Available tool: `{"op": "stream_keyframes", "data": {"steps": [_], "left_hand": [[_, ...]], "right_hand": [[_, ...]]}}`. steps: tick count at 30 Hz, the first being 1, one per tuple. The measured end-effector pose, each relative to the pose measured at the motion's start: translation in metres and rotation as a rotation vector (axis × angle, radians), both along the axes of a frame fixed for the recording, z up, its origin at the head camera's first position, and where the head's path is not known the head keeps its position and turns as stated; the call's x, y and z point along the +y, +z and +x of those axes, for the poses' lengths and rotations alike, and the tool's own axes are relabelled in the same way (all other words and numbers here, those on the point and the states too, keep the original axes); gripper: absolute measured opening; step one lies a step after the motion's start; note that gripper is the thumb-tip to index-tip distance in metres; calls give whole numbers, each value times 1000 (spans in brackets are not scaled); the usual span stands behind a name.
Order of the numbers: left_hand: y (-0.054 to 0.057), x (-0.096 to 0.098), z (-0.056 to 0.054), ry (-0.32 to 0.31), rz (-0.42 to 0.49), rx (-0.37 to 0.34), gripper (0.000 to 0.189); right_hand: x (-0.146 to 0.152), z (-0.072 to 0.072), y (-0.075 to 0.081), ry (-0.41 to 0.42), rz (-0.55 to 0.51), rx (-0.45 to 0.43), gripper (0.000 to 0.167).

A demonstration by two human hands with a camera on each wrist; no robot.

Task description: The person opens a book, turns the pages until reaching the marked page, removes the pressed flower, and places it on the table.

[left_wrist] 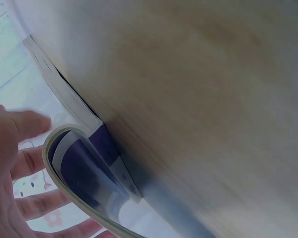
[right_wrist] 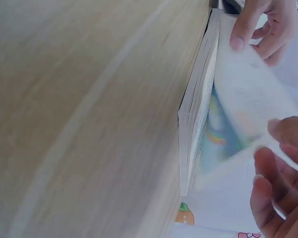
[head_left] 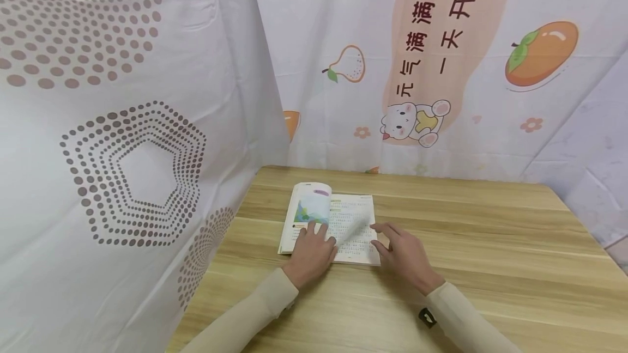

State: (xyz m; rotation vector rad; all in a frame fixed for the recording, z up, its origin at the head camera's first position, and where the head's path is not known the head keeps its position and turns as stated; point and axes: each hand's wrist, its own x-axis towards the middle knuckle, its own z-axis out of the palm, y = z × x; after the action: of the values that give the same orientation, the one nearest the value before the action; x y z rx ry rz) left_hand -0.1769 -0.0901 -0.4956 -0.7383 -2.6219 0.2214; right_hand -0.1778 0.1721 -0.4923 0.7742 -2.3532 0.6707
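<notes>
An open book [head_left: 350, 233] lies on the table, its left pages arched up near the spine. My left hand [head_left: 310, 252] rests on the left page, fingers spread and fairly straight. In the left wrist view those fingers [left_wrist: 39, 203] lie along the curled pages, with the dark purple cover beneath. My right hand [head_left: 407, 255] is at the book's right edge. A raised, motion-blurred page [right_wrist: 253, 94] reaches between its thumb and fingers in the right wrist view. Under that page, part of a coloured picture [right_wrist: 221, 131] shows.
The wooden table [head_left: 490, 238] extends to the right of the book. A dotted white curtain [head_left: 147, 178] hangs along the left side, and a fruit-printed curtain [head_left: 319, 97] stands behind the table. A dark clasp [head_left: 427, 317] sits by the right cuff.
</notes>
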Motion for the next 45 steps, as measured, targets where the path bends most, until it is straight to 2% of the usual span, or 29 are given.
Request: {"op": "stream_keyframes", "data": {"steps": [5, 11, 14, 17, 19, 23, 26, 31, 33, 38, 41, 43, 45], "left_hand": [[-1, 1, -2, 35, -3, 44, 27], [-3, -3, -4, 44, -16, 147, 25], [-2, -5, -4, 38, 23, 181, 20], [-1, -8, -5, 29, 82, 184, 16], [-1, -9, -6, 19, 133, 159, 25], [-2, -11, -8, 12, 220, 138, 70], [-2, -11, -11, 17, 253, 157, 101], [1, -11, -13, 55, 192, 192, 104], [2, -10, -12, 64, 170, 188, 97], [3, -10, -8, 43, 197, 163, 113], [3, -11, -7, 32, 218, 157, 130], [4, -12, -7, 24, 219, 152, 135], [5, -14, -7, 13, 199, 130, 130]], "right_hand": [[-1, 2, 0, -25, 40, -73, 39], [-4, 5, -4, -37, 123, -167, 36], [-6, 5, -7, -21, 193, -222, 39], [-6, 5, -10, 7, 281, -278, 44], [-6, 5, -12, 25, 320, -310, 45], [-5, 5, -14, 34, 351, -321, 39], [-5, 4, -13, 33, 359, -305, 31], [-4, 2, -9, 47, 363, -286, 22], [-3, 1, -8, 53, 364, -284, 20], [-2, 0, -6, 62, 353, -289, 18], [-2, 0, -5, 67, 349, -290, 18], [-1, -1, -4, 69, 350, -287, 18], [-1, -2, -3, 61, 350, -294, 19]]}}
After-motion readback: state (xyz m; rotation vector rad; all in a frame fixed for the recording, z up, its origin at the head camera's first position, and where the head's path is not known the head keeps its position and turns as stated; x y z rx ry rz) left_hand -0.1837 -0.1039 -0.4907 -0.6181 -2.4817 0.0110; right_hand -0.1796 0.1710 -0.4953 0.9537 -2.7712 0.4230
